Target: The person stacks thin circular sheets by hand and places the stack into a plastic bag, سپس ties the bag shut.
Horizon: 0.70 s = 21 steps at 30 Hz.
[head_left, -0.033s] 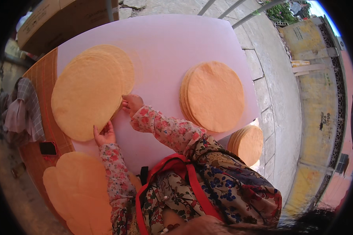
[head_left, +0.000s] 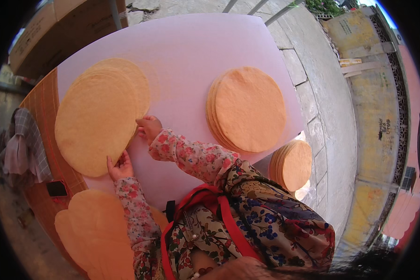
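Observation:
Large thin round flatbread sheets, pale orange-yellow, lie in a slightly fanned stack (head_left: 143, 86) on the left of a pale pinkish tabletop (head_left: 177, 51). The top flatbread (head_left: 95, 119) sits offset toward the lower left. My right hand (head_left: 149, 128) pinches its right edge between thumb and fingertips. At the near edge, my left hand (head_left: 120, 168) has its thumb against the rim, and the other fingers are partly curled beside and under it. The sheet stays low over the stack; whether its edge is lifted is hard to see.
A neat second stack of flatbreads (head_left: 249, 109) stands on the right, with a smaller-looking stack (head_left: 296, 163) beyond the table's near right corner. Overlapping orange sheets (head_left: 91, 228) lie near left. A dark phone (head_left: 57, 189), checked cloth (head_left: 30, 144) and cardboard box (head_left: 65, 37) border the table.
The whole view has tilted slightly, so the table and right stack appear shifted left. Both hands stay at the same edges of the top flatbread, with little visible movement.

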### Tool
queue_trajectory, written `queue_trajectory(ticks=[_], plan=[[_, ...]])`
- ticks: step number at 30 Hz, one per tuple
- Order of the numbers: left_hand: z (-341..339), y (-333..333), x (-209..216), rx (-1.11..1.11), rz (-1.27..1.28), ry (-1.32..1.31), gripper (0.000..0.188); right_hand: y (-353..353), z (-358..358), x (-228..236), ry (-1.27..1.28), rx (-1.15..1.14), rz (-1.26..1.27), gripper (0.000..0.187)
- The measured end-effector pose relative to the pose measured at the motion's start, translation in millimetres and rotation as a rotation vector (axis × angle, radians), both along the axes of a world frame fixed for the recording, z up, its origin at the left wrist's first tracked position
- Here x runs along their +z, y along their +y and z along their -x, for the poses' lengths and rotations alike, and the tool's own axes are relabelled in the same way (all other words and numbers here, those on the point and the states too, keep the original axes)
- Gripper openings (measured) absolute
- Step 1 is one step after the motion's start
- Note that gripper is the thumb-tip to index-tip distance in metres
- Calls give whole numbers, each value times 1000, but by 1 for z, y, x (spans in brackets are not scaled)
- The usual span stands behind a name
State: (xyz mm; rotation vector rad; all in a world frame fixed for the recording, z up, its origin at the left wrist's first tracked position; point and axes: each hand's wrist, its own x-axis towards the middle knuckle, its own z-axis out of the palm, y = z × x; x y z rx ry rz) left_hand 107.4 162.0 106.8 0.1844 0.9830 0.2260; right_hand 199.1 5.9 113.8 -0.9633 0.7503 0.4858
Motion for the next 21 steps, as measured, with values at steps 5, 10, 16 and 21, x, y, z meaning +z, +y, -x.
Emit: queue_trajectory(ticks=[5, 10, 16, 21], plan=[[18, 22, 5, -376, -196, 210, 42, -3, 56, 11, -56, 137, 58, 47], [16, 19, 8, -409, -134, 71, 52, -19, 107, 8, -27, 311, -42, 31], [17, -34, 14, -366, -268, 102, 56, -57, 119, 38, -190, 487, -144, 24], [29, -184, 31, -872, -339, -48, 60, -170, 164, 27, -344, 402, -154, 22]])
